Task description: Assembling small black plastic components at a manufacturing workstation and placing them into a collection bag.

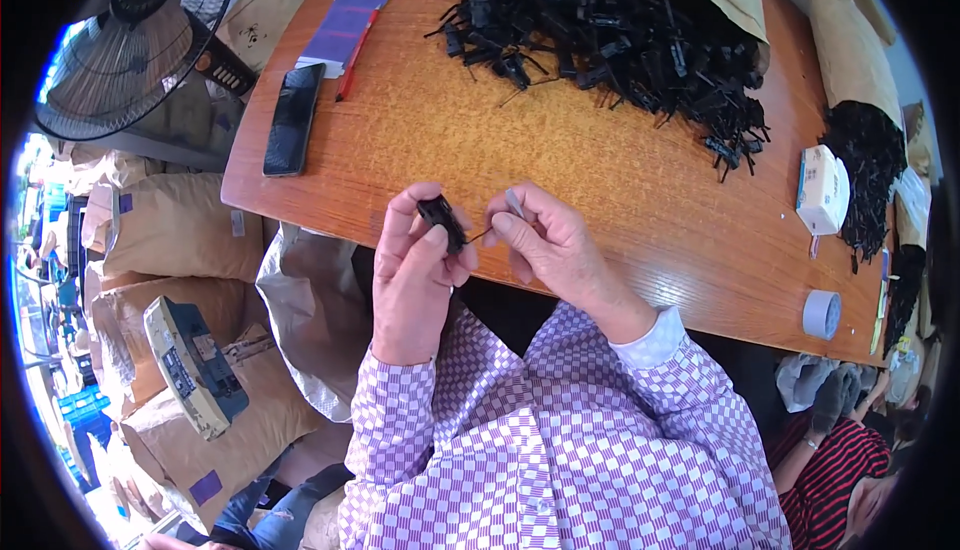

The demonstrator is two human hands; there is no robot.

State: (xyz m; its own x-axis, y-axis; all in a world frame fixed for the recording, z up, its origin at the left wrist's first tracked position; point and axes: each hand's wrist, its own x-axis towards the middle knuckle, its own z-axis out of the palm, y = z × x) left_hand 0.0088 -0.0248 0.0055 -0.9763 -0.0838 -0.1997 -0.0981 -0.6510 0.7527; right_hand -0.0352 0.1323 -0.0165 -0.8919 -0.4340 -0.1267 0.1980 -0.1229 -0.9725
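Bench (400, 150) of brown wood, fan (125, 55) left of it, black parts (640, 45) atop; left hand (408, 275) pinches black piece (438, 214), right hand (556, 248) something grey (514, 200)

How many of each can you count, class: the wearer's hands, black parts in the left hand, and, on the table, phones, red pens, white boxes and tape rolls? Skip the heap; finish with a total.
Hands: 2 (left hand, right hand)
Held black part: 1
Phone: 1
Red pen: 1
White box: 1
Tape roll: 1
Total: 7
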